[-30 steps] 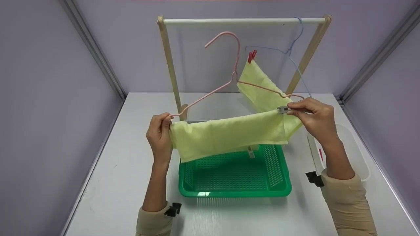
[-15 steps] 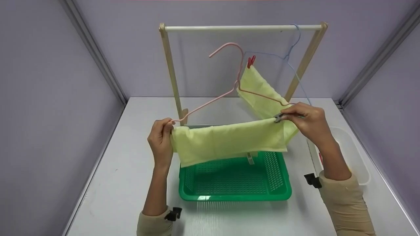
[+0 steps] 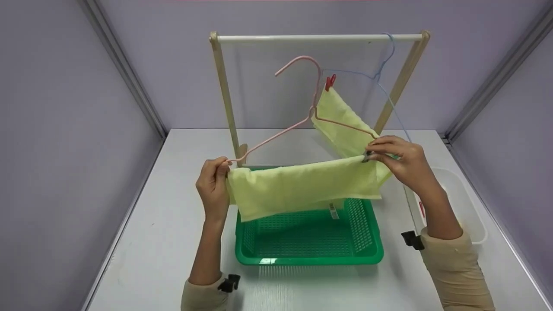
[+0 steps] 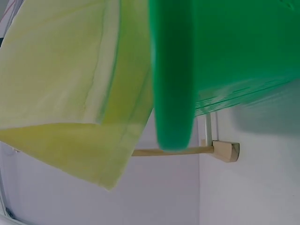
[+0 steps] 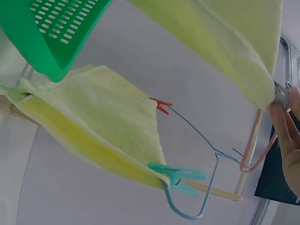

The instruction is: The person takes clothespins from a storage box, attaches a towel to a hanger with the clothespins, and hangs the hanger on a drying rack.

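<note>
A yellow towel [image 3: 302, 185] hangs folded over the lower bar of a pink hanger [image 3: 276, 136], stretched above a green basket [image 3: 309, 261]. At the towel's upper left corner, my left hand [image 3: 213, 188] pinches the cloth together with the hanger's left end. My right hand [image 3: 402, 162] pinches a grey clothespin [image 3: 367, 156] at the towel's upper right corner; the same clothespin [image 5: 281, 96] shows in the right wrist view, touching cloth and hanger. Fingers hide the hanger's right end. In the left wrist view, the towel's lower corner [image 4: 110, 168] hangs beside the basket.
Behind, a second yellow towel [image 3: 341, 116] hangs from a blue hanger [image 3: 391, 101] on the rack's white rail [image 3: 302, 39]. It bears a red clothespin [image 3: 330, 82] and a teal clothespin [image 5: 178, 176]. A white container [image 3: 479, 224] stands at right, partly behind the right arm.
The hanger and towel appear lower in the head view than one second ago, as does the rack. My right hand has shifted slightly left, and the grey clothespin has turned at the towel's corner.
</note>
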`<state>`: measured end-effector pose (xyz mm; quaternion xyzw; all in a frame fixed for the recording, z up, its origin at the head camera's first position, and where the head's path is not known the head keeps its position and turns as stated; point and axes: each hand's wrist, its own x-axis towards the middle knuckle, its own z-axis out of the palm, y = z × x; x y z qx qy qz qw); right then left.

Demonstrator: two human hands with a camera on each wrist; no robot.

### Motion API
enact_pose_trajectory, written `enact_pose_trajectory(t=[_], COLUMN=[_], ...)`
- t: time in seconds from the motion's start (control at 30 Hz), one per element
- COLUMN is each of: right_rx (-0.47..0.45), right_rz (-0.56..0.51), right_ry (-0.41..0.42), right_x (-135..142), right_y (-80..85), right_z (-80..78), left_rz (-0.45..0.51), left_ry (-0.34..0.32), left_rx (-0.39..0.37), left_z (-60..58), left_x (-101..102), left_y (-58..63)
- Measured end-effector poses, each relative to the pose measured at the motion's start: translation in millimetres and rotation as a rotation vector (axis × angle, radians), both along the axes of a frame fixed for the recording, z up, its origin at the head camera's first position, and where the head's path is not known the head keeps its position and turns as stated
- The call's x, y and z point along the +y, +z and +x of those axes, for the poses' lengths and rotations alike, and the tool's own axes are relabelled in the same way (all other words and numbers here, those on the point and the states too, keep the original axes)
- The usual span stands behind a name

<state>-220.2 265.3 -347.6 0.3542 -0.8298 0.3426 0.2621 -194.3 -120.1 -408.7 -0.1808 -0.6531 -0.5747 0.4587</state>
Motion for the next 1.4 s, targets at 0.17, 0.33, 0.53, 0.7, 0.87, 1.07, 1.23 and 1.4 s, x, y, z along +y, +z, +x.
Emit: enact_pose_trajectory(t=[0.17,0.33,0.53,0.7,0.87,1.07,1.23,1.4], right_rx=[-0.107,-0.103,-0.025,0.031,0.052,0.050,0.068,0.104], right_rz=[-0.080,-0.164,-0.223,-0.182,-0.175,-0.183,-0.187,-0.202], right_ry=[-0.065,-0.143,-0.215,-0.240,-0.209,-0.200,-0.223,-0.290], right_x=[-2,-13,-23,-13,-7,-6,-4,15], right_y=[-7.4,-4.3,-1.9,-17.3,-24.0,-20.6,-11.4,-19.0], right_z=[1.6,10.0,15.9,4.5,0.9,9.1,20.7,17.3], left_rz=[-0.010,-0.004,-0.008,-0.009,-0.006,-0.004,0.010,0.008], left_ry=[0.012,0.010,0.003,-0.002,0.008,0.023,0.021,0.028], left_rx=[-0.014,-0.016,-0.012,-0.019,-0.050,-0.062,-0.054,-0.055], left_z=[0.8,1.0,0.6,0.6,0.7,3.7,4.2,5.0], left_x=[0,0,1,1,1,0,-1,-2], left_y=[-3.4,-5.2,-5.9,-5.2,-7.1,-7.6,-7.2,-7.7])
